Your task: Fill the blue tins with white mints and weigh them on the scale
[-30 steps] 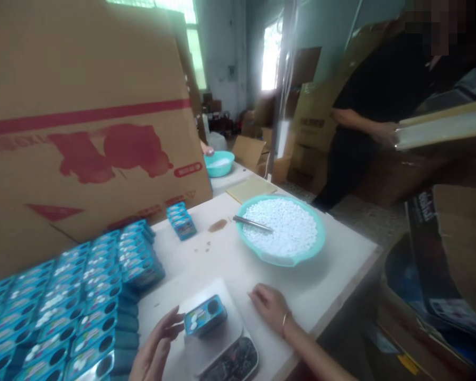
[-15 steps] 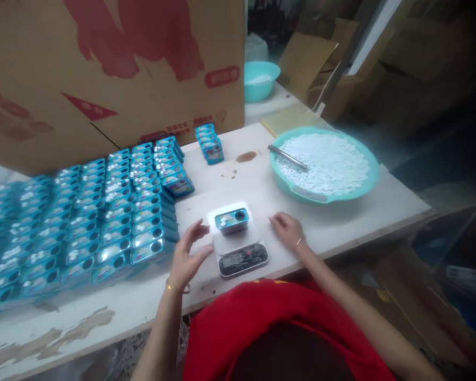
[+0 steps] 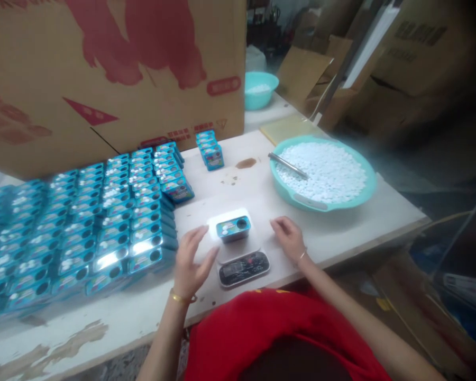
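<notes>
A small blue tin (image 3: 233, 228) sits on the white platform of a digital scale (image 3: 241, 263) near the table's front edge. My left hand (image 3: 192, 262) hovers just left of the scale, fingers spread, holding nothing. My right hand (image 3: 289, 238) rests on the white table (image 3: 341, 233) to the right of the scale, fingers loosely curled, empty. A teal basin (image 3: 289, 197) full of small white tablets stands at the right, with a metal utensil (image 3: 287, 164) lying on its left rim.
Several rows of blue tins (image 3: 83, 222) cover the table's left side, and a short stack of tins (image 3: 210, 149) stands behind. A big cardboard box (image 3: 103, 74) with red print walls the back. A second teal bowl (image 3: 261, 89) sits further back. Cartons stand at the right.
The view dropped from looking across the room to looking down at the table; a person at the back right left the view. My hands stay beside the scale, barely moved.
</notes>
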Demonstrator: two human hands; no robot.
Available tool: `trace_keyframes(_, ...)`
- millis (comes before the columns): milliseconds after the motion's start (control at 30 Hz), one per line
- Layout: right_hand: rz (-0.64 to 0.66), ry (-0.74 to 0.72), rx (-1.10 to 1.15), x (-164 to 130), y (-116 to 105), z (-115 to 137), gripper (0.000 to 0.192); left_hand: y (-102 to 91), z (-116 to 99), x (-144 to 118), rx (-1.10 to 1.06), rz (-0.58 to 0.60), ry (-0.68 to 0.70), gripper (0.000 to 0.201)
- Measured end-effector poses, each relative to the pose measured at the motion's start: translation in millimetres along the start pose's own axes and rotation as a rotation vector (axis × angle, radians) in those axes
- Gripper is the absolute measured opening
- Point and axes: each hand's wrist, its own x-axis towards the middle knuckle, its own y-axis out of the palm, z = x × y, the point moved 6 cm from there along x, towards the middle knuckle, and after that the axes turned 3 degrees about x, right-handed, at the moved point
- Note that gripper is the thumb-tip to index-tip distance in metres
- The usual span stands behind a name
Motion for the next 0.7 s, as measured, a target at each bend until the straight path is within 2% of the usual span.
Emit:
trace_keyframes(133,0.006,-0.275,-0.002,8.1,11.5,71.4,0.013,5.6,-27.2,10.4,0.189,0.007,0.21,0.053)
trace_keyframes(233,0.069,-0.396,-0.114,14.3,26.2,98.0,0.014,16.3,-36.5,12.4,0.287,0.034,0.26,0.051)
trace_keyframes(367,0.155,-0.42,-0.191,14.7,41.8,99.6,0.024,32.3,-44.1,15.4,0.35,0.096,0.265,0.044)
trace_keyframes(467,0.103,-0.352,-0.082,14.9,34.5,96.2,0.029,43.4,-50.3,22.5,0.376,0.152,0.261,0.037)
trace_keyframes(600,-0.017,-0.245,-0.081,31.1,-2.6,83.2,0.03,50.2,-55.7,33.6,0.361,0.173,0.251,0.035)
trace_keyframes(700,-0.071,-0.25,-0.301,60.0,-45.3,61.8,0.03,47.4,-55.5,39.3,0.307,0.143,0.247,0.039)
